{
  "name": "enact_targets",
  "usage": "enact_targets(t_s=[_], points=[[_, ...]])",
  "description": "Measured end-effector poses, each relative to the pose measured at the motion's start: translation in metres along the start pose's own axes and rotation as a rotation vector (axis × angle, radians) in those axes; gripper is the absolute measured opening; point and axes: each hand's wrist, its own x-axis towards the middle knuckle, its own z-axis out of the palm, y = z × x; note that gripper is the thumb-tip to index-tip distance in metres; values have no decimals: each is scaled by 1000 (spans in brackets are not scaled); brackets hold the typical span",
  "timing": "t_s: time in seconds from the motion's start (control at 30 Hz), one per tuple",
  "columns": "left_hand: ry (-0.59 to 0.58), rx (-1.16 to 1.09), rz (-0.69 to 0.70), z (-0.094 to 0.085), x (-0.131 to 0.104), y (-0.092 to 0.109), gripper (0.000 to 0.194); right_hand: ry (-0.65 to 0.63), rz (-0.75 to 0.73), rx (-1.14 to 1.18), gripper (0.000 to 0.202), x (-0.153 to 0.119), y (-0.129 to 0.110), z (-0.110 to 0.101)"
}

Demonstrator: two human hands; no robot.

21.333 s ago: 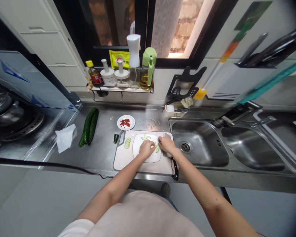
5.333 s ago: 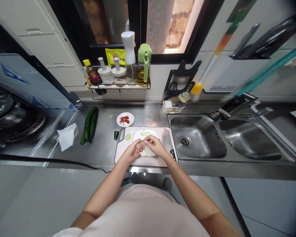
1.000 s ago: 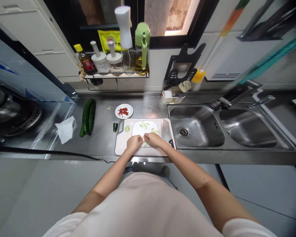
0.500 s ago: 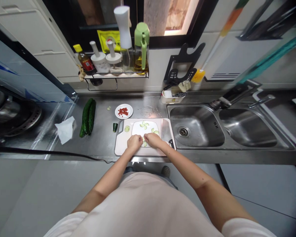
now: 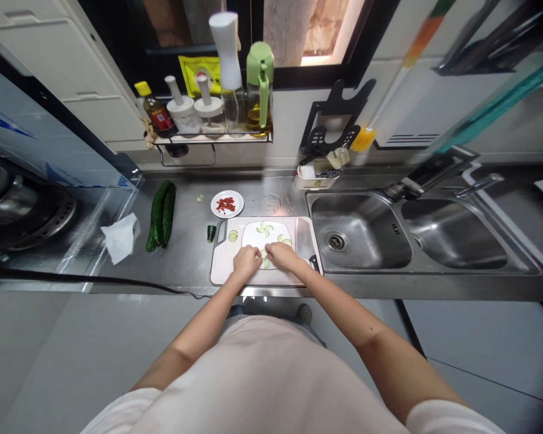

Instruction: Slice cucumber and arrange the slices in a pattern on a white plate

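A white plate (image 5: 252, 234) lies on the cutting board (image 5: 224, 268), with thin green-edged slices (image 5: 265, 229) set in curved groups on it. Over the plate's near left part, my left hand (image 5: 247, 261) is closed, fingertips pinched on something too small to make out. My right hand (image 5: 281, 257) is closed too, its fingertips close to the left ones, and what they hold is hidden. A slice group (image 5: 265, 263) shows between the hands. More slices (image 5: 233, 235) rest on the board's left side. A knife (image 5: 314, 263) lies at the board's right edge, partly behind my right wrist.
Left of the board are a cucumber stub (image 5: 212, 233), whole cucumbers (image 5: 161, 214) and a white tissue (image 5: 120, 237). A small dish (image 5: 227, 204) of red pieces sits behind the board. The double sink (image 5: 359, 232) is at right. Bottles stand on a rack (image 5: 217, 138) above.
Both hands stay almost in place over the plate, with only a slight shift of the fingers.
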Motion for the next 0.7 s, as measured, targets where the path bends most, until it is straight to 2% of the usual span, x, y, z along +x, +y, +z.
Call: enact_targets(t_s=[0.27,0.7], points=[[22,-8,-3,-1,0,-2,17,3,139,64,24,-13,8,-4],[11,33,-31,3,7,5,21,-2,126,60,20,-14,4,6]])
